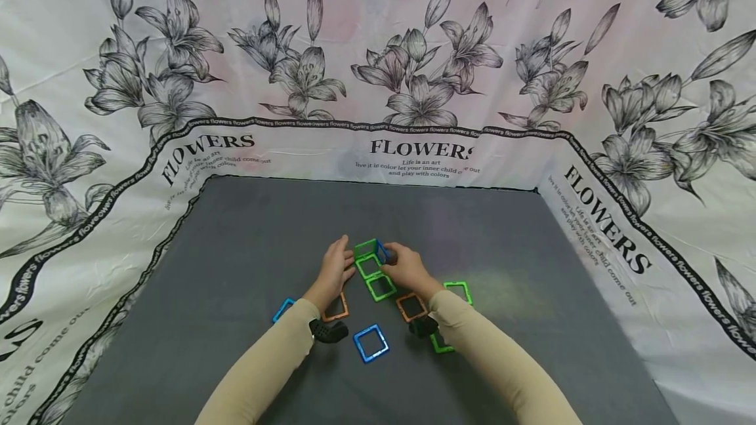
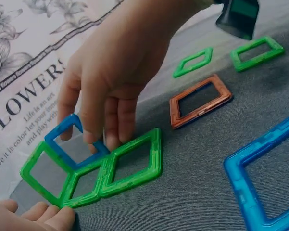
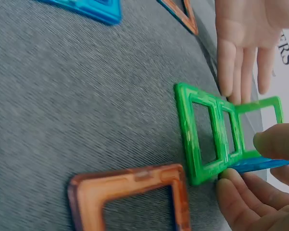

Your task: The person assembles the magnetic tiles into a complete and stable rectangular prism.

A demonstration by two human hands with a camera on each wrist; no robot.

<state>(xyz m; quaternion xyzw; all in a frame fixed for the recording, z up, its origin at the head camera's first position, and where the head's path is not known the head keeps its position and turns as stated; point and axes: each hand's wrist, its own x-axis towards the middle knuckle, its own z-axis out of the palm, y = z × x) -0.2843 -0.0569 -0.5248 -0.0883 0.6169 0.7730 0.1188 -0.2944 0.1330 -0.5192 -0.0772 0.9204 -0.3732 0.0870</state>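
Observation:
Two green magnetic square tiles lie joined flat, and a third green tile stands up from their far end. Beside it a blue magnetic tile stands upright along the right side of the middle green one. My right hand pinches this blue tile between thumb and fingers. My left hand is on the other side, its fingers fairly straight, fingertips close to the green tiles; whether they touch I cannot tell.
A loose blue tile lies nearer me. Orange tiles lie by both wrists, green tiles to the right, another blue tile at left. Flower-printed cloth rises behind the grey table.

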